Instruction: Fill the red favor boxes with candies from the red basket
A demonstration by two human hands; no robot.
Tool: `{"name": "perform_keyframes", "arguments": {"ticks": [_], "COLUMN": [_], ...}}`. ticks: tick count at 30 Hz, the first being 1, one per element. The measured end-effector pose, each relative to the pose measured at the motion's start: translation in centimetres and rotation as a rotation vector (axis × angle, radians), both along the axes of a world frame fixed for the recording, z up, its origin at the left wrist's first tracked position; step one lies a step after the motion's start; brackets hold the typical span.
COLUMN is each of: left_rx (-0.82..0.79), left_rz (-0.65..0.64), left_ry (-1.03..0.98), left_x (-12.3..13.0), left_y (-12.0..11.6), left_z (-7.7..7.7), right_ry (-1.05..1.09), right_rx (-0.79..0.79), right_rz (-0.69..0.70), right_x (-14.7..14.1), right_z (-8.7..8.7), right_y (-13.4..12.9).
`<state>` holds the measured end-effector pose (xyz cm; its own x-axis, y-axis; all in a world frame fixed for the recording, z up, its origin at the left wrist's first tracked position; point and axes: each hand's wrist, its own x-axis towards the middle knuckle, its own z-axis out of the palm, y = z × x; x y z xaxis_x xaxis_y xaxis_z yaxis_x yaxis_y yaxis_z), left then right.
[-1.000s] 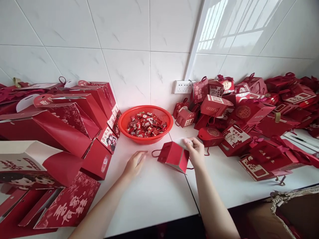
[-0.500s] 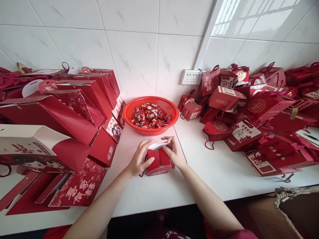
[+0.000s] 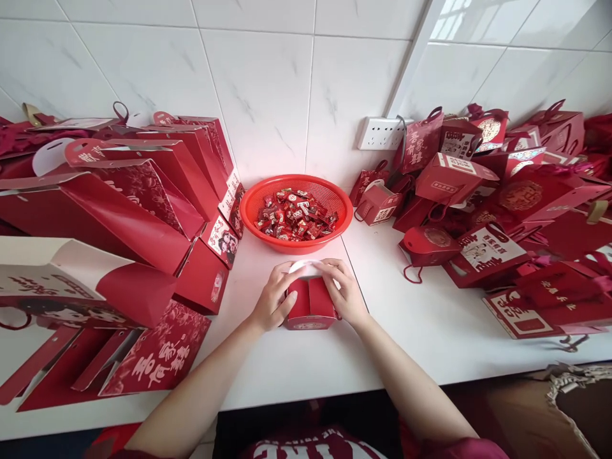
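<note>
A small red gift box [image 3: 313, 305] stands on the white table between my hands, its two red inner flaps folded over the top. At its far side a pale lid flap [image 3: 306, 266] is raised. My left hand [image 3: 277, 298] grips the box's left side and that flap, thumb lying near the red flap. On the other side my right hand [image 3: 343, 292] has its fingers closed on the flap's right end. Just beyond the box sits a red plastic basket [image 3: 248, 223] with many red-wrapped candies [image 3: 299, 215] in it.
Large red paper boxes and bags [image 3: 157, 191] crowd the left side. Finished-looking small gift boxes [image 3: 478, 191] are heaped on the right. A power strip [image 3: 381, 133] is on the tiled wall. An open cardboard carton [image 3: 526, 401] stands below the table's front right edge.
The flap at the far side of the box is now bent towards me, with the fingers of both hands closer together on it. The view has shifted slightly.
</note>
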<state>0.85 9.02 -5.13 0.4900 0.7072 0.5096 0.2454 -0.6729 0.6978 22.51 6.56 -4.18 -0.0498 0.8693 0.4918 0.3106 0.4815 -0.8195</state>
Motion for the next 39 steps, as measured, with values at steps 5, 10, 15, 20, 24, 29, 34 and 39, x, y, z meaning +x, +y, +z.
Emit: {"name": "perform_keyframes", "arguments": {"ticks": [5,10,15,20,24,29,34,39], "left_rx": [-0.092,-0.121,-0.469,-0.504,-0.408,-0.323,-0.32,-0.3], "left_rz": [0.025,0.149,0.103,0.144,0.272,0.31,0.287,0.276], "left_ry": [0.015,0.009,-0.096,-0.014,0.061,0.039,0.023,-0.004], "left_x": [0.3,0.8,1.0,0.6,0.4,-0.2,-0.5,-0.3], "left_y": [0.1,-0.3,-0.1,0.6,0.7,0.9,1.1,0.9], "left_z": [0.6,0.2,0.5,2.3,3.2,2.9,2.6,2.3], "right_ry": [-0.026,0.066,0.186,0.033,-0.166,-0.346,-0.479,-0.195], "right_rx": [-0.193,-0.378,-0.561,-0.388,-0.319,-0.117,-0.005,-0.047], "right_rz": [0.012,0.133,0.279,0.187,0.142,0.125,0.393,0.343], "right_x": [0.8,1.4,1.5,1.3,0.7,-0.4,-0.8,1.4], "right_z": [-0.6,-1.1,-0.4,0.8,2.3,4.2,4.1,4.1], "right_y": [0.8,1.7,2.1,2.2,2.2,2.1,1.7,0.9]}}
